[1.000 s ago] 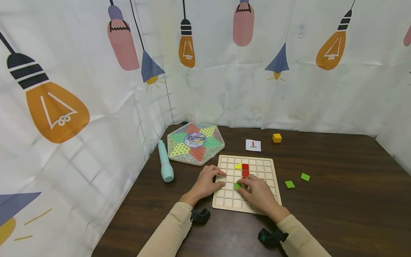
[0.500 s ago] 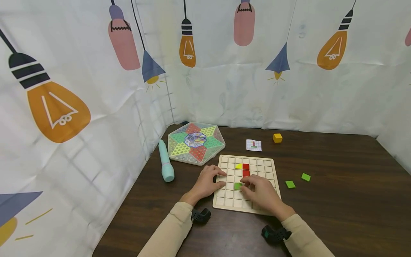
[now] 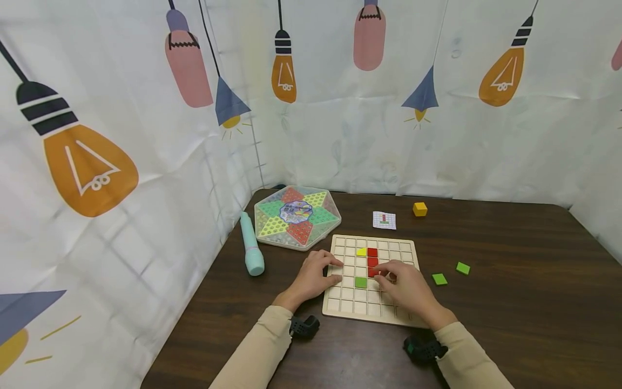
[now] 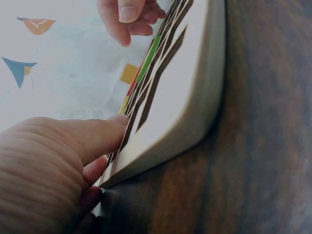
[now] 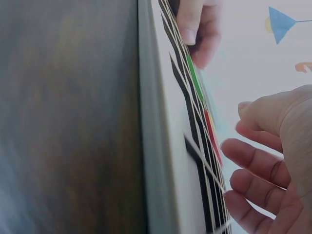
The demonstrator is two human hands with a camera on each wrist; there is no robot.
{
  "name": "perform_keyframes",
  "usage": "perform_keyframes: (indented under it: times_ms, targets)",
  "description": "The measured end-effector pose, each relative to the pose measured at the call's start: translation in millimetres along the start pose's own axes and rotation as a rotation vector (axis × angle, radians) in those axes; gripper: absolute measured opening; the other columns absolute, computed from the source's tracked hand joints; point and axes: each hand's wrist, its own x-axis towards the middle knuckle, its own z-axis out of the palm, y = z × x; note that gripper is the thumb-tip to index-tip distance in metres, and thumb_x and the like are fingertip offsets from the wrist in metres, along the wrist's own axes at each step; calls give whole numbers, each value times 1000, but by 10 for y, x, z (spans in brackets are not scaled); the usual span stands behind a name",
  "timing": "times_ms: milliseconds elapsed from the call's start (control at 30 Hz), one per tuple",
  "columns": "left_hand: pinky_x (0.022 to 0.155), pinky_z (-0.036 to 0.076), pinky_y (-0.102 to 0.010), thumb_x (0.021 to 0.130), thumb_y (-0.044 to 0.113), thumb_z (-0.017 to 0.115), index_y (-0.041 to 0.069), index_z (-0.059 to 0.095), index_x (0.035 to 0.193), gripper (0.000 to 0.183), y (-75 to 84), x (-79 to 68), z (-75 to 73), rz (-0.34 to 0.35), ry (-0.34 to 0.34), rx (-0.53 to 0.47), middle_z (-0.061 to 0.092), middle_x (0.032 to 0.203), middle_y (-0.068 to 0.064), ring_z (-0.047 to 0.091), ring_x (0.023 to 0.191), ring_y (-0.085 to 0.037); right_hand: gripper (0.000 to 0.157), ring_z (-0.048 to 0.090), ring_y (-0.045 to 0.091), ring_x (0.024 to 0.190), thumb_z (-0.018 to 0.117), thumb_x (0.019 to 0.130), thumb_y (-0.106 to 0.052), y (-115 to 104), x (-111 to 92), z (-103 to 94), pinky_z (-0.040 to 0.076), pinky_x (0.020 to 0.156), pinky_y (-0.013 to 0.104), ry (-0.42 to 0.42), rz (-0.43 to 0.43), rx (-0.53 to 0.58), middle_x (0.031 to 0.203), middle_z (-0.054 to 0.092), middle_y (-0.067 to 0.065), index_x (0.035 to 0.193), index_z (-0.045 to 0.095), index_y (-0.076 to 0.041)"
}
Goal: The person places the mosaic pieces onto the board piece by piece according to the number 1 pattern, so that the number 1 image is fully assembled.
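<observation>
A pale wooden grid board [image 3: 340, 309] lies on the table in the head view. Three red tiles [image 3: 372, 253] form a column on it, with a yellow tile [image 3: 361, 252] left of the top one and a green tile [image 3: 360, 282] lower left. My left hand [image 3: 311, 278] holds the board's left edge; the left wrist view has its thumb [image 4: 100, 139] on top and its fingers at the side. Above the board, beside the lowest red tile, my right hand [image 3: 407, 283] hovers with loosely bent fingers. Nothing shows between them in the right wrist view.
Right of the board lie two loose green tiles [image 3: 439, 279]. Behind it are a small pattern card [image 3: 384, 220] and a yellow cube [image 3: 420, 209]. A hexagonal game box [image 3: 297, 217] and a pale teal microphone-shaped object [image 3: 251, 246] stand at the left.
My right hand has moved right, off the green tile, which stays on the board in full view. The left hand has kept its place at the board's edge.
</observation>
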Motion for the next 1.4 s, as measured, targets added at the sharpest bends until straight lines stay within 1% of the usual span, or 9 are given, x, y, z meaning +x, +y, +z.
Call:
perform_keyframes:
  times_ms: [133,367,533,700,767,867,967,1167,1400]
  targets:
    - [100,38,-48,89,22,73,16,71,113,25,-3,4,9,9,3,-2,58,115,-2,46,116,-25,17,51,11,73,72,89,-22,91,-6,-60,45,64,30,28,6,-36,89,66,-7,104,76,-14]
    - [99,38,-47,89,23,74,17,71,112,24,-11,9,13,7,5,-2,58,114,-2,46,116,-25,21,56,15,78,71,90,-19,258,1,-203,49,68,35,71,31,-55,91,68,-1,108,74,-9]
    - [100,38,-47,89,23,73,17,71,113,24,-8,12,7,-3,1,0,58,114,-1,46,118,-25,23,54,16,78,68,93,-21,338,0,-312,47,66,34,40,71,-67,96,68,1,111,73,-9]
    - [101,38,-48,89,22,74,17,72,112,24,-16,18,9,-4,5,2,58,115,-2,46,117,-25,24,51,16,74,67,93,-22,394,-5,-395,43,62,32,-1,90,-90,91,66,1,111,72,-8]
    - [100,38,-48,89,22,74,17,72,112,23,-21,21,12,-2,6,5,58,114,-1,46,117,-25,25,53,17,75,67,93,-23,419,-13,-426,45,62,33,-6,92,-92,93,67,2,112,72,-7]
    - [100,38,-47,89,23,74,18,72,112,24,-25,23,15,-1,5,3,58,114,-1,46,117,-24,27,59,21,82,66,94,-24,472,-34,-478,51,67,40,-14,93,-86,103,69,8,114,71,-6]
    - [100,39,-47,89,23,74,18,72,112,24,-26,22,16,0,4,0,58,115,-1,46,117,-24,29,62,27,91,66,95,-24,550,-60,-542,53,74,46,-22,98,-77,112,68,13,117,70,-5]
    - [101,37,-48,89,23,73,17,71,113,25,-26,18,17,4,0,-3,58,115,-2,46,117,-25,32,61,37,101,65,95,-24,683,-111,-681,50,80,54,-42,130,-79,118,65,18,121,67,-5]
    - [103,35,-48,89,22,73,16,71,113,24,-27,10,12,-2,-2,-8,58,115,-2,46,118,-25,39,56,43,112,63,96,-31,767,-134,-767,47,86,59,-77,164,-73,125,61,22,125,65,-4]
